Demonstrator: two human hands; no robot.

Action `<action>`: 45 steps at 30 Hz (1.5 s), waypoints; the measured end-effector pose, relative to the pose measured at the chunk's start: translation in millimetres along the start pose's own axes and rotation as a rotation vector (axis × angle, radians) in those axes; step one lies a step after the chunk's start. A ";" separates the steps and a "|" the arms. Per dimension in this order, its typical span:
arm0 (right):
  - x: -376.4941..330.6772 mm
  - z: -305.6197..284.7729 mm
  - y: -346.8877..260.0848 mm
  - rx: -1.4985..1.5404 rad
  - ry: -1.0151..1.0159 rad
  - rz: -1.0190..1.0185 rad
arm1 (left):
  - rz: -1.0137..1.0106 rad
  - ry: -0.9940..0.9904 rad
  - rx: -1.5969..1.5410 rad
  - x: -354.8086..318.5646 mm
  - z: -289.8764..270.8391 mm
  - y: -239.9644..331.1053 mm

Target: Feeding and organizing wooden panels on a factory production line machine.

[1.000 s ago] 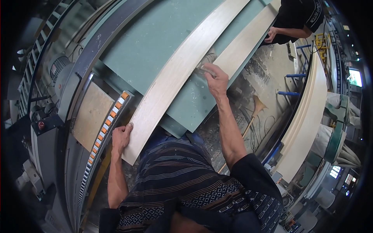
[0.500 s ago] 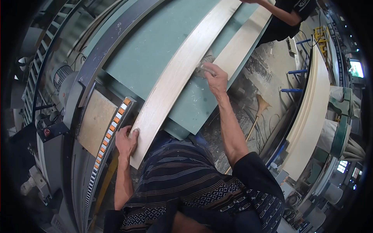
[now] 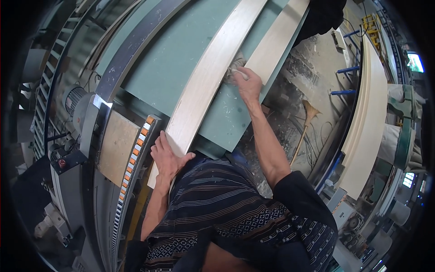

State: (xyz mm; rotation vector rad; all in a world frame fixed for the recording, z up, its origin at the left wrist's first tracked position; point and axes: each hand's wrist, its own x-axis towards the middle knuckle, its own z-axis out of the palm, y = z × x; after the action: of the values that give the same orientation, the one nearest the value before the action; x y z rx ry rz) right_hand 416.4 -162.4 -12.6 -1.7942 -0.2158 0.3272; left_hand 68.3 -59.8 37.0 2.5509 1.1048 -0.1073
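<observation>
A long pale wooden board (image 3: 199, 86) lies across the green tabletop (image 3: 167, 59), its near end reaching past the table toward my body. My left hand (image 3: 166, 158) rests flat across that near end, fingers at the board's left edge and thumb stretched out to the right. My right hand (image 3: 250, 86) is closed on a crumpled whitish rag (image 3: 233, 70), pressed against the board's right edge about midway along. Part of the rag is hidden by my fingers. To the right, a second pale board (image 3: 276, 45) lies on the same tabletop.
On the left stands a machine with a roller strip (image 3: 134, 154) of orange and white segments and a small control box with a red button (image 3: 62, 162). A broom (image 3: 309, 113) leans at the right; beyond it are stacked pale boards (image 3: 367, 127). A person's dark clothing (image 3: 324, 16) shows at the far end.
My left hand has shifted from the board's left edge onto its top, thumb now spread rightward. My right hand and the rag have moved slightly farther along the edge. The other person's arms have left view.
</observation>
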 end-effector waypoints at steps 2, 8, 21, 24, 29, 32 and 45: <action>-5.3 5.7 3.3 0.147 0.011 0.025 | -0.005 -0.009 0.004 2.3 0.7 0.0; -51.2 17.0 16.2 0.255 -0.020 0.110 | 0.009 -0.011 0.033 3.9 2.4 -2.1; -36.6 -0.8 -12.1 0.366 -0.072 0.127 | 0.018 -0.001 0.032 5.0 1.9 0.9; -26.5 -3.8 -20.7 0.045 -0.123 -0.066 | 0.019 0.011 0.020 4.7 1.4 -0.4; -37.9 -3.2 -14.3 -0.193 -0.120 -0.408 | 0.002 0.009 -0.016 3.8 0.0 -0.3; -43.2 -2.5 -0.7 -0.247 -0.131 -0.571 | 0.005 0.019 -0.021 3.4 -1.4 0.6; -49.7 -1.5 -1.1 -0.211 -0.146 -0.536 | -0.026 -0.021 0.029 8.8 -8.6 19.1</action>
State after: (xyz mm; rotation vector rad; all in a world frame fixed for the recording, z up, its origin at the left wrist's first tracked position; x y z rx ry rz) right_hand 370.1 -179.2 -5.9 -1.8392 -0.8421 0.0508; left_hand 87.5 -62.8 48.8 2.5552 1.1371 -0.1570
